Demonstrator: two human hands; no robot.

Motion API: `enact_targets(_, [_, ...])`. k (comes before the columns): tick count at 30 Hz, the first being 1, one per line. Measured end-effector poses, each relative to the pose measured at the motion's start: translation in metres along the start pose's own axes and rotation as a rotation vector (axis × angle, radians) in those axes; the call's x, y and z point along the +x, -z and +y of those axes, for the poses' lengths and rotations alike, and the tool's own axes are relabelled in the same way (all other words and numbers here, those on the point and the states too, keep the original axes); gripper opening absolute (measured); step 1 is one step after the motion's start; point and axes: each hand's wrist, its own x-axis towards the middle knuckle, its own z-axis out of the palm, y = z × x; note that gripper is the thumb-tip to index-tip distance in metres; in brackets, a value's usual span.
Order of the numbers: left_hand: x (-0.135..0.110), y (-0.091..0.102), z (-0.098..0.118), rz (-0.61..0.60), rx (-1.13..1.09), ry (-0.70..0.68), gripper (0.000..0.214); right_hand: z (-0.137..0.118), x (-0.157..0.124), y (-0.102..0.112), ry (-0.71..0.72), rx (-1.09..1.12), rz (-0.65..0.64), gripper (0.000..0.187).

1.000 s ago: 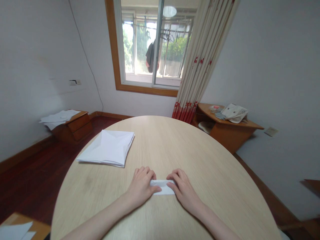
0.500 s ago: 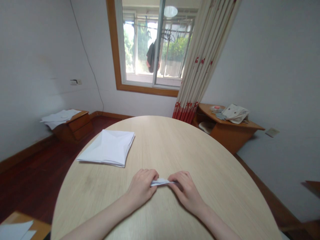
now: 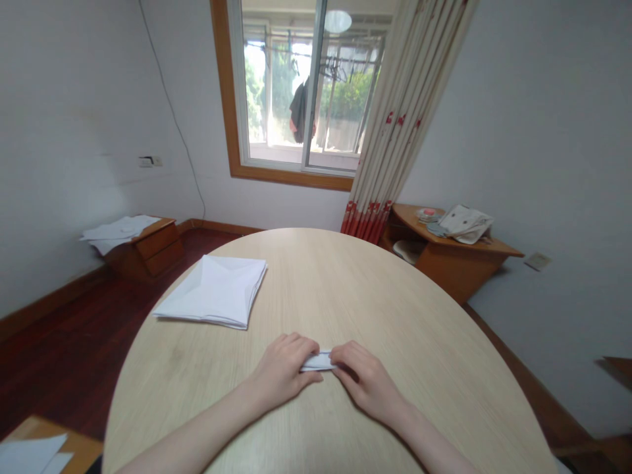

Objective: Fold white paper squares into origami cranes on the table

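Observation:
A small strip of folded white paper (image 3: pixel 318 361) lies between my two hands near the front of the round table (image 3: pixel 365 289). My left hand (image 3: pixel 286 362) grips its left end, fingers curled over the top and thumb along the near edge. At the right end, my right hand (image 3: pixel 363 372) pinches it between fingers and thumb. The paper's two ends are hidden under the fingers. Farther off to the left, a stack of white paper sheets (image 3: pixel 212 289) with visible creases rests on the table, touched by neither hand.
Beyond the table's left edge stands a low wooden cabinet (image 3: pixel 155 247) with papers on top. A corner desk (image 3: pixel 454 263) holding a cloth bag (image 3: pixel 467 224) is at the right. A curtain (image 3: pixel 395 125) hangs beside the window (image 3: pixel 301 99). More paper (image 3: pixel 32 454) shows at lower left.
The folded paper has turned so that more of its flat face shows. My left hand's fingers and thumb have shifted slightly right along it.

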Motion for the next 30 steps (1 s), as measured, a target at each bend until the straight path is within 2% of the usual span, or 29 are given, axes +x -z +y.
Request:
enact_targets(2, [0.0005, 0.0028, 0.0020, -0.007, -0.022, -0.027, 0.028, -0.0005, 0.0000, 0.0003, 0.007, 0.001, -0.027, 0.015])
enact_targets(8, [0.0015, 0.0088, 0.0047, -0.035, -0.064, -0.059, 0.011, 0.0027, -0.0026, -0.0012, 0.004, 0.024, -0.049, 0.017])
enact_targets(30, [0.0013, 0.0045, 0.0016, -0.013, -0.121, -0.035, 0.014, 0.0006, -0.0017, -0.0014, -0.028, 0.034, -0.069, 0.020])
